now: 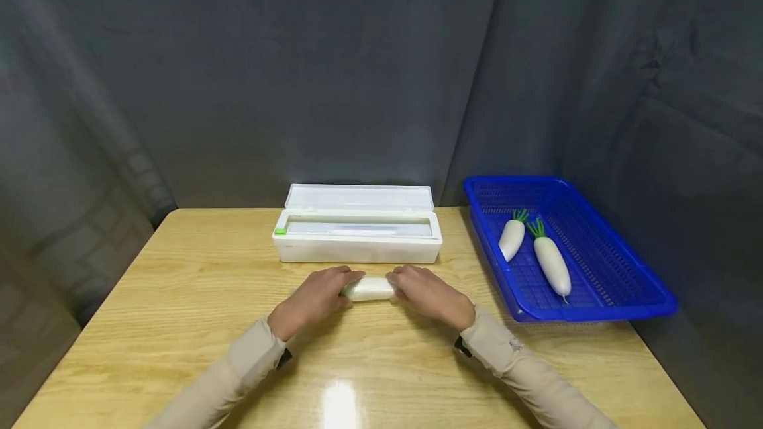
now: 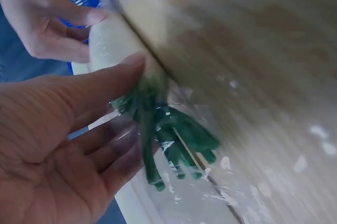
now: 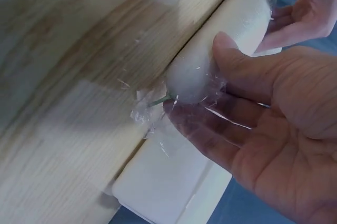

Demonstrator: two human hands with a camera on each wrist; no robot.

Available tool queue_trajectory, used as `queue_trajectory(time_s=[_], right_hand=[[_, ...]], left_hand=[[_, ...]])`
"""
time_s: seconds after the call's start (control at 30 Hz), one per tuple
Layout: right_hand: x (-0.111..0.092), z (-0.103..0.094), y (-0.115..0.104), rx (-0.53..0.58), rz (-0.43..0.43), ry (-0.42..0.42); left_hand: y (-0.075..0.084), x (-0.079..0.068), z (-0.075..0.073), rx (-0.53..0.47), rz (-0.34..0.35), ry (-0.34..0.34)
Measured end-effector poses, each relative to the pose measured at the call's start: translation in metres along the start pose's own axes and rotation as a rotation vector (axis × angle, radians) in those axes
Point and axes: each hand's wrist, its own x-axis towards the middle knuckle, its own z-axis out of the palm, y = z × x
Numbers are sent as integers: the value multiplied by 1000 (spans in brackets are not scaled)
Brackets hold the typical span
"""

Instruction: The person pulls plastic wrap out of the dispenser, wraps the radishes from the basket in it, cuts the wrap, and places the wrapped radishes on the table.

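Between my two hands lies a white radish (image 1: 369, 289) wrapped in clear plastic film, in front of the white box. My left hand (image 1: 318, 293) grips its leafy end, thumb on top and fingers beneath; the green leaves (image 2: 181, 134) lie under shiny film in the left wrist view. At the other end, my right hand (image 1: 426, 293) holds the tapered tip, thumb over the radish. Loose crinkled film (image 3: 147, 109) sticks out around the thin root in the right wrist view.
Just behind the hands stands a long white film box (image 1: 357, 253) with its lid (image 1: 360, 197) raised and a green slider (image 1: 280, 232) at its left. On the right, a blue basket (image 1: 596, 314) holds two radishes (image 1: 552, 266). Everything stands on a wooden table (image 1: 179, 296) before grey curtains.
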Motion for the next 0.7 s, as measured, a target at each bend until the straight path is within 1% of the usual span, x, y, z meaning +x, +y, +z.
queue_trajectory(time_s=[0.07,0.17,0.2,0.27,0.33,0.43,0.5,0.63,0.7], right_hand=[[0,-1,2,3,-2,-22],[-1,-3,5,18,1,-61],[-1,-4,7,25,6,-74],[0,-7,8,27,29,-105],[-1,-10,8,16,63,-128],[-6,-10,6,-16,105,-99],[-11,-8,6,-39,93,-31],[-20,0,8,-98,-1,143],[-22,4,10,-121,-43,204]], left_hand=[[-1,-3,5,49,52,67],[-2,-6,12,130,138,188],[-1,-5,14,150,157,214],[0,-3,15,186,168,233],[2,-1,14,203,153,215],[5,1,11,207,109,167],[4,0,10,197,86,142],[1,0,8,167,62,112],[-1,1,7,154,55,97]])
